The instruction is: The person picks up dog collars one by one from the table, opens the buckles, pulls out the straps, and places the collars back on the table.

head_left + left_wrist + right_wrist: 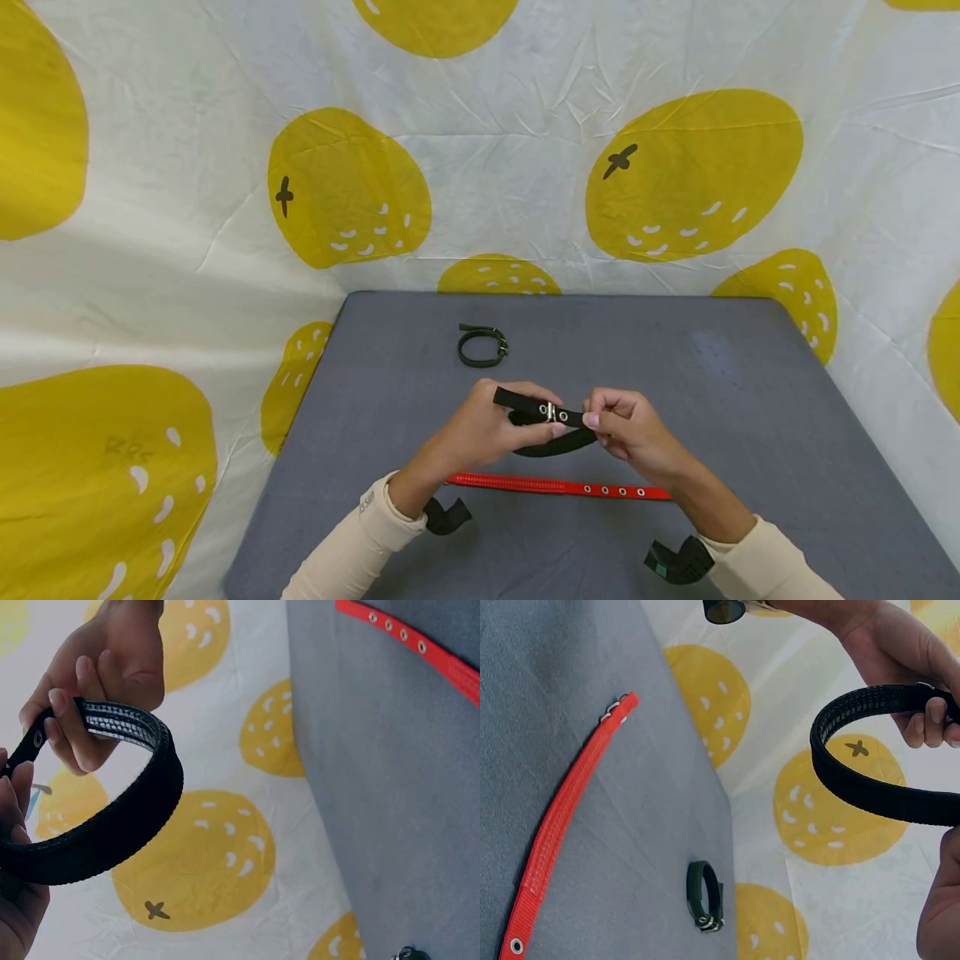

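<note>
Right up close, both hands are on it: the left hand [487, 427] has the black collar [555, 447] pinched, thumb below and fingers above, just at the silvery buckle [551, 412]. And over to the right of that grip, the right hand [632, 429] clamps the same collar, thumb against curled fingers, close by the buckle. So the collar is up in the air, between the two hands! Look at the buckle, a metal-ringed eyelet showing on either side of it, and a flat black end pokes out to the left, in front of the left hand. Below the buckle the band bows round in a loop, and the left wrist view catches its ribbed, shiny lining.

Back of the grip, toward the body, come cream sleeves [352, 537], with dark devices [678, 560] at the wrists. Down beneath the hands, here's the red strap [517, 482], lying on the grey table [390, 400], four eyelets toward the right hand's side, that end tucked out of sight behind the right wrist; the right wrist view finds metal rings at the other end.

Out beyond the grip, a touch left, sits the dark green collar [480, 364], curled into a ring, its buckle facing right. And farthest off, behind everything, the white cloth [510, 183] printed with big yellow fruit.
</note>
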`<state>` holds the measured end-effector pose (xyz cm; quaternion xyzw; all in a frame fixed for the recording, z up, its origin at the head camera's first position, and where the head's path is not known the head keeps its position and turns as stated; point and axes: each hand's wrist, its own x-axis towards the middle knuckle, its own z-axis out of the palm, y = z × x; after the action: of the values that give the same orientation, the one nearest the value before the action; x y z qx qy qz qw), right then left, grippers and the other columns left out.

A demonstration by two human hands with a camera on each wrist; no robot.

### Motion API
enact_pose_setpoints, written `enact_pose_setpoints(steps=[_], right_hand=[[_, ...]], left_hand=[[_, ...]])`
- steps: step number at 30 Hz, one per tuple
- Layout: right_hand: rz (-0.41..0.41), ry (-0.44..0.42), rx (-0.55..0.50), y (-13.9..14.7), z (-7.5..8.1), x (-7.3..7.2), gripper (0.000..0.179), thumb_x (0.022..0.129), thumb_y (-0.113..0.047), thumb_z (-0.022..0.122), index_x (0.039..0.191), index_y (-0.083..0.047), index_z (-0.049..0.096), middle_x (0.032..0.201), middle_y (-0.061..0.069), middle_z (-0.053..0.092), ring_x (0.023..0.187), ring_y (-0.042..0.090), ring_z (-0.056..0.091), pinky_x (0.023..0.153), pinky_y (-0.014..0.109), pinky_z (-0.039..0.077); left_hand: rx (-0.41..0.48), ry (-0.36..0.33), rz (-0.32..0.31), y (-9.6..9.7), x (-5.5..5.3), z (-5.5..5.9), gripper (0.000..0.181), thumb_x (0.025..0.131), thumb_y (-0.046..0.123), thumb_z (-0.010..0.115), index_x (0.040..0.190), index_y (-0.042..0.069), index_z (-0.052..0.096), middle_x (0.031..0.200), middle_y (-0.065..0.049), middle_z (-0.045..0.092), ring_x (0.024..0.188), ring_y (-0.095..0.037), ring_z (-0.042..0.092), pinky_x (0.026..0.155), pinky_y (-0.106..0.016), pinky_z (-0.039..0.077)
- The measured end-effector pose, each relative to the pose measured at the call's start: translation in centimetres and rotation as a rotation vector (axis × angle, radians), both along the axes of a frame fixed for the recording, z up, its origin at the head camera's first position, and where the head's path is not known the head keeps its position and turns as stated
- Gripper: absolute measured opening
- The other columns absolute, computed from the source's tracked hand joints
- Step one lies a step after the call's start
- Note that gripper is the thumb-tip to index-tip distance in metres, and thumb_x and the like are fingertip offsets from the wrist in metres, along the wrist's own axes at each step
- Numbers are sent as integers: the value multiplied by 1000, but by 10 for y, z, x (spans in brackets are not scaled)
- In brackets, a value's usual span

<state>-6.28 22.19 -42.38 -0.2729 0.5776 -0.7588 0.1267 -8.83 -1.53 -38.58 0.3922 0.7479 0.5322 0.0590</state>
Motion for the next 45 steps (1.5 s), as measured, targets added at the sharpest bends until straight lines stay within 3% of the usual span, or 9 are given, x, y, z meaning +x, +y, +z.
enact_pose_setpoints(steps=[4, 10, 14, 22, 31, 45], right_hand=[[-22, 19, 36, 3, -2, 0, 26, 99, 9, 44, 81, -7, 54, 68, 0, 47, 45, 21, 20, 38, 37, 14], [-126, 60, 292, 6, 2, 3, 15, 100, 0, 54, 92, 0, 66, 72, -7, 64, 42, 17, 27, 35, 29, 27], [-134, 16, 373, 2, 6, 5, 13, 100, -6, 59, 95, 2, 67, 72, -5, 64, 42, 12, 27, 36, 31, 27], [-106, 0, 318, -3, 5, 9, 15, 100, -3, 58, 86, 0, 59, 62, 3, 41, 44, 20, 20, 38, 34, 21], [-163, 52, 272, -4, 3, 10, 19, 97, 3, 56, 80, -4, 53, 66, 6, 43, 48, 22, 22, 40, 36, 21], [-133, 78, 94, -3, 4, 5, 25, 93, 12, 48, 74, -4, 44, 64, 5, 27, 51, 21, 19, 44, 36, 15]], left_hand=[[-3, 14, 3, -2, -1, 0, 19, 89, 18, 79, 105, 10, 75, 95, -1, 75, 71, -2, 63, 61, -24, 55], [-78, 52, -2, -4, 0, -1, 19, 89, 17, 79, 106, 10, 75, 95, -1, 76, 70, 1, 62, 62, -20, 55], [-120, 82, -34, -3, 1, -4, 21, 89, 18, 78, 108, 9, 75, 95, -2, 76, 67, 3, 59, 60, -17, 53], [-45, 93, -71, -2, 2, -10, 18, 90, 17, 78, 106, 9, 74, 91, -1, 76, 64, 3, 58, 58, -18, 52], [-56, 104, -52, -6, 1, -9, 17, 90, 19, 77, 105, 12, 73, 80, 4, 70, 58, 1, 52, 55, -18, 49], [-98, 110, -45, -6, -1, -7, 20, 91, 18, 76, 109, 10, 72, 73, 3, 65, 55, 1, 47, 52, -16, 44]])
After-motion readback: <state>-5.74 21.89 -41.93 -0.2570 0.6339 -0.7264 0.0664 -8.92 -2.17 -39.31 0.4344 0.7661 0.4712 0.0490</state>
